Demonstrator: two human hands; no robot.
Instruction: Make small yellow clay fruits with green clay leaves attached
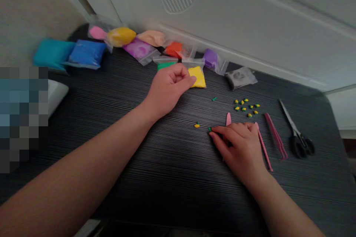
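My left hand (170,86) reaches far across the dark ribbed table (139,155), fingers curled and pinched at the edge of a yellow clay bag (198,76). My right hand (239,146) lies flat on the table with fingers stretched out, its fingertips touching a small green clay bit (209,129). A pink tool (228,119) sticks out from under that hand. A tiny yellow clay piece with a green tip (197,125) lies just left of it. Several similar yellow pieces (246,106) are scattered further back, and one green bit (214,99) lies apart.
Bags of coloured clay line the back edge: teal (51,53), blue (86,54), pink (98,32), yellow (121,36), purple (138,49), peach (152,37), orange (174,49), green (165,65), violet (210,58), grey (239,77). Pink tweezers (276,136), a pink stick (264,149) and scissors (297,133) lie right.
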